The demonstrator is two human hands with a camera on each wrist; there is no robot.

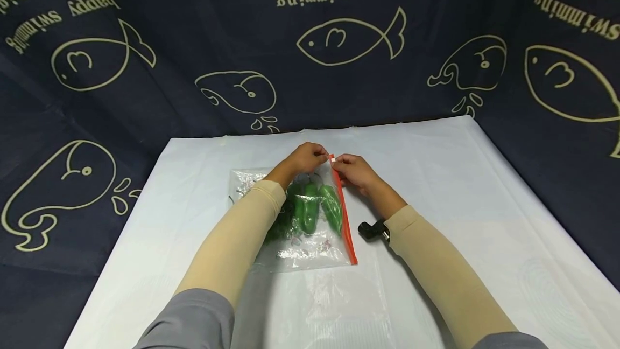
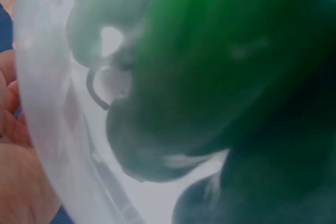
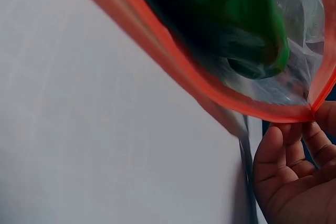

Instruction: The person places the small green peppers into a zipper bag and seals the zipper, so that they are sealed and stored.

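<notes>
A clear zip bag (image 1: 310, 255) with a red zip strip (image 1: 347, 230) lies on the table, holding several green peppers (image 1: 310, 211). At the strip's far end, my left hand (image 1: 306, 158) pinches the bag's corner between thumb and fingers. Just to the right, my right hand (image 1: 356, 171) pinches the red strip beside a small white piece (image 1: 333, 159). In the right wrist view the strip bows apart, with a pepper (image 3: 241, 24) behind it, and fingers hold its corner. Peppers (image 2: 189, 87) seen through the plastic fill most of the left wrist view.
The bag lies on a white-covered table (image 1: 460, 187). A black device (image 1: 373, 230) is strapped at the right wrist. Dark blue cloth (image 1: 349, 90) printed with fish and whales stands behind the table and along its sides.
</notes>
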